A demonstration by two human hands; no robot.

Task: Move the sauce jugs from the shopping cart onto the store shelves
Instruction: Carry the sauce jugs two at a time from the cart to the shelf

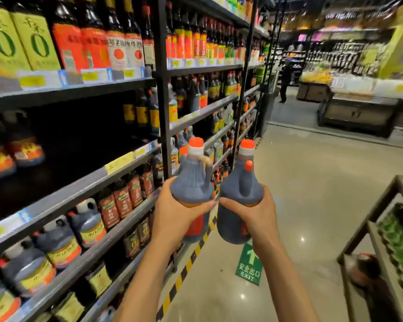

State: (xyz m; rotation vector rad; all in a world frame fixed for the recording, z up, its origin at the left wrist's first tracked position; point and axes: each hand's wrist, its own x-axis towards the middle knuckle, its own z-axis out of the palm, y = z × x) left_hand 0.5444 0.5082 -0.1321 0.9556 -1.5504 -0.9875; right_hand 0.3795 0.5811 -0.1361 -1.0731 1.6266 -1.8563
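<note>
I hold two dark sauce jugs with orange caps upright in front of me in the aisle. My left hand [176, 212] grips the left jug [192, 182] round its body. My right hand [254, 213] grips the right jug [240, 189] the same way. The jugs stand side by side, nearly touching. The store shelves [79, 198] run along my left, and one middle shelf has a wide dark gap with two jugs [12, 154] at its far left. The shopping cart [379, 228] stands at my right with another jug [363, 268] low inside it.
Shelves above and below the gap are packed with bottles and jugs. A yellow-black stripe [184, 268] runs along the shelf foot and a green exit sign [249, 266] is on the floor. A person [285, 80] stands far down the aisle near display stands [358, 112].
</note>
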